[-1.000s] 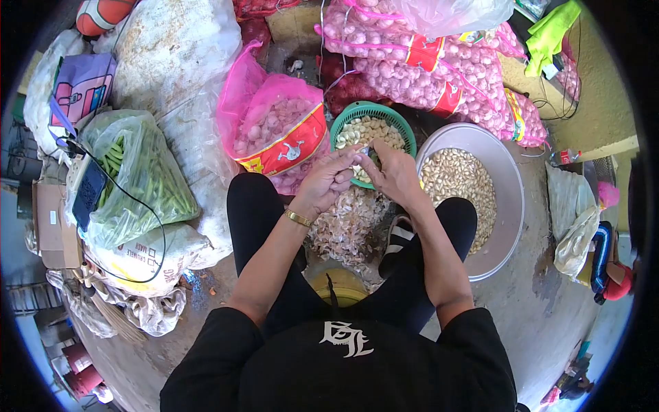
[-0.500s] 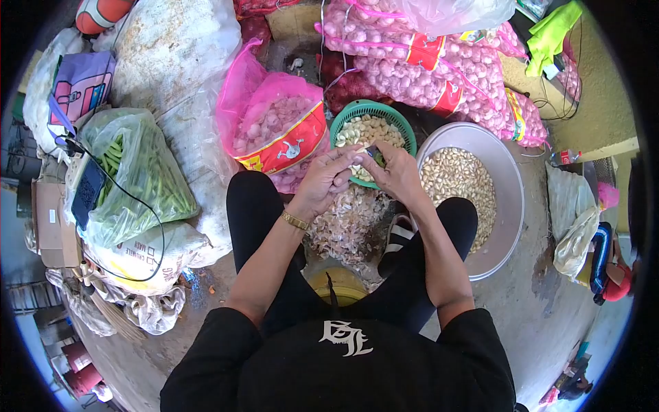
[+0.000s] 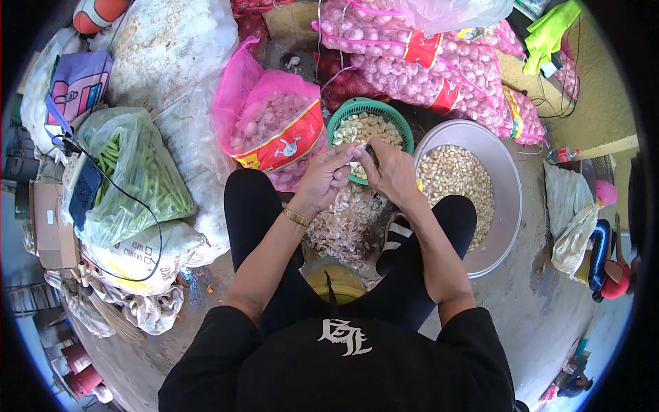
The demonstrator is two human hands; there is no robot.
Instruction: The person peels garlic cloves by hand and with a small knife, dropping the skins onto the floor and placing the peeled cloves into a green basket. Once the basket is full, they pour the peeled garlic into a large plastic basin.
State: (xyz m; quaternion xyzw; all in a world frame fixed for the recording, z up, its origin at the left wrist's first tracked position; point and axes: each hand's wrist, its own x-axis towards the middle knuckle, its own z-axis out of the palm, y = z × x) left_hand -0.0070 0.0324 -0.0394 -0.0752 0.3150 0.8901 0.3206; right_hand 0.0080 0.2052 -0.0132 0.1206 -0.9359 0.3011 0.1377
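My left hand [image 3: 324,180] is closed in a pinch around a garlic clove, mostly hidden by the fingers. Against its fingertips works my right hand [image 3: 395,172], wrapped round a small knife [image 3: 369,148] with a dark handle; the blade is hard to make out. Both hands are over the near edge of a green plastic basket [image 3: 364,103] of peeled pale garlic cloves [image 3: 360,127]. Below them, a heap of garlic skins [image 3: 343,223] covers the ground between my feet. To the right, a wide greyish basin [image 3: 509,185] contains many unpeeled cloves [image 3: 456,175].
An opened pink mesh bag of garlic [image 3: 264,127] stands left of the basket. Full garlic sacks [image 3: 425,75] are stacked behind. At left lie a plastic bag of green pods [image 3: 141,178] and white sacks [image 3: 168,62]. Another person [image 3: 611,271] is at the right edge.
My hands stay together over the basket's near edge. The right hand has turned slightly at the knife. The whole view has shifted a little to the left.
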